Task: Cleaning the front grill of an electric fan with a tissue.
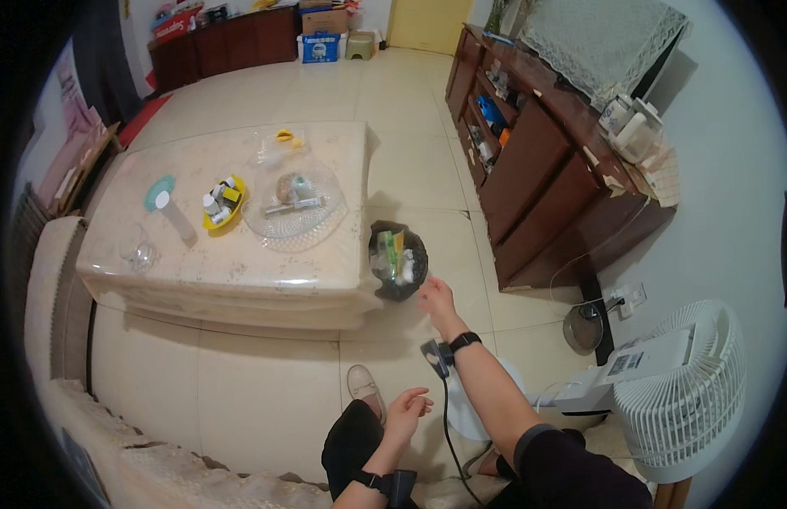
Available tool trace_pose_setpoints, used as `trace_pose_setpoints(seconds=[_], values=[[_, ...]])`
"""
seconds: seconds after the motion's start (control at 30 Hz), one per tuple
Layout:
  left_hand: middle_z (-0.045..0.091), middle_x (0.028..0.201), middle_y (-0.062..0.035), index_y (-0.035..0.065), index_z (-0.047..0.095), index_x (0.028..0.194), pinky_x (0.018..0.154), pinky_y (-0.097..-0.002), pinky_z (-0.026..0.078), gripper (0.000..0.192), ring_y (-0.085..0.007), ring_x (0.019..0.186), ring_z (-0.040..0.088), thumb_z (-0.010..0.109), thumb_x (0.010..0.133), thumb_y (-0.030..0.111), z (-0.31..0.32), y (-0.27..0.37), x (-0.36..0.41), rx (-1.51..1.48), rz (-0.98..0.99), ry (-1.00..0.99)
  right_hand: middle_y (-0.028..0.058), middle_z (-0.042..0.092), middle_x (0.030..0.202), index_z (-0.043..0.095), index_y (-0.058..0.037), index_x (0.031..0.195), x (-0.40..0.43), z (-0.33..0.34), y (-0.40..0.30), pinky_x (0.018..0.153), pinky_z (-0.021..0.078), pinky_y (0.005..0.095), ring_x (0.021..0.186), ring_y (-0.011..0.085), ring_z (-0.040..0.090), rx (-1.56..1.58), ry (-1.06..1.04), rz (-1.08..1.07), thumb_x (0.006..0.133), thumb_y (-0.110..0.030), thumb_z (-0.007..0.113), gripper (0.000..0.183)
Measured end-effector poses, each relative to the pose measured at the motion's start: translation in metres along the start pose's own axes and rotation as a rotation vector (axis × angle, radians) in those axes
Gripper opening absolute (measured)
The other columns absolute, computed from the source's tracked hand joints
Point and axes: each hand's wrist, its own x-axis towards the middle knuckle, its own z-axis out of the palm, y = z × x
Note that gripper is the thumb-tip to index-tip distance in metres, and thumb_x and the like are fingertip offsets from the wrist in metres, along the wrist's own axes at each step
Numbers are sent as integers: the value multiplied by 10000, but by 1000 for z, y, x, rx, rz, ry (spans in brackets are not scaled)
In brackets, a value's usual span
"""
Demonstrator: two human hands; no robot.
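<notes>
My right hand [438, 304] reaches out beside a trash bin [401, 292] lined with a black bag. Its fingers are loosely bent with nothing visible in them; I cannot tell whether they touch the bin's edge. White crumpled tissue [406, 266] and a green and yellow wrapper [391, 248] lie inside the bin. Closer to me, my left hand [408, 410] hovers over my knee, palm turned inward, fingers apart and holding nothing. Each wrist wears a black strap with a small device, and a black cable hangs from the right one.
A low table [291, 277] under a clear plastic cover carries a glass fruit plate [291, 229], a yellow basket of bottles [223, 203], a white cylinder [175, 216] and a glass teapot [140, 251]. A white fan [679, 388] and a wooden cabinet [539, 191] stand on the right.
</notes>
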Motion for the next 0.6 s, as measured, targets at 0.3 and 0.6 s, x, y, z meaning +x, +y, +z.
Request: trace_pose_setpoints(seconds=[0.3,0.6], values=[[599,816,-62,10,545,1052,618,-219,435,200,-109,678,537,464,880,72,-14,-20,18,85,25,87,67,597,819,529,-8,1061,-158,-96,16,602,473,289,704,151,573,49,43,289,821,-68,526,247],[601,935,-36,47,532,1088,707,-259,442,247,-126,811,564,531,846,95,114,-7,-26,368,61,-171,58,587,766,564,-37,942,-341,-245,-12,620,473,280,680,157,568,306,389,252,796,-68,570,149]])
